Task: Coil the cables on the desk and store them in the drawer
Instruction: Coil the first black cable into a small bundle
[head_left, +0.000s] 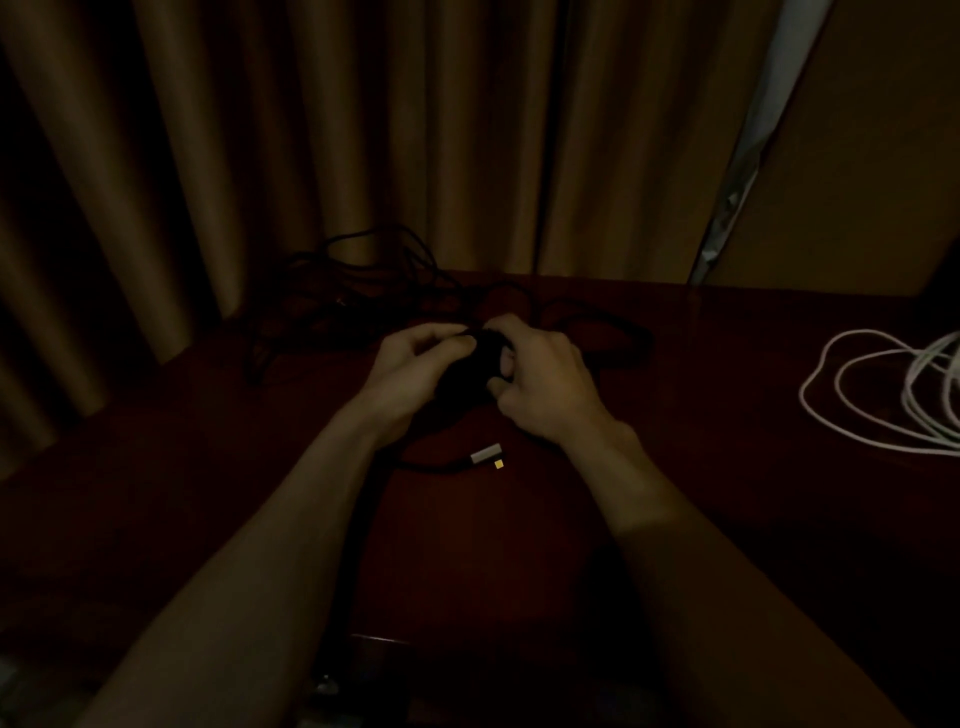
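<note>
Closest to the camera, at the front edge of the desk (675, 493), a dark shape (379, 647) sits low in the view. It may be the lip of a drawer, but the light is too poor to say, and nothing can be seen inside it. No other container shows, so as far as can be judged no cable is stored yet.

Further in, a connector (488, 456) with a silver shell and a yellow tip lies flat on the desk between the two forearms. Its dark lead trails off under the left wrist.

Just beyond it the left hand (415, 364) and the right hand (540, 379) meet at the middle of the desk. Both have their fingers curled round a compact bundle of the black cable (465, 379), which is raised slightly off the wood. The left hand cups the bundle from its side while the right hand's fingertips pinch at its top.

The coiling looks partly done. Behind the hands, loose black loops (363, 291) sprawl toward the far left corner of the desk, not yet gathered in. Well apart on the right, a white cable (878, 400) lies in wide, slack rings, untouched. Both remain to be wound, and then everything has to go into the drawer.

A curtain (363, 130) hangs in folds behind the desk.
</note>
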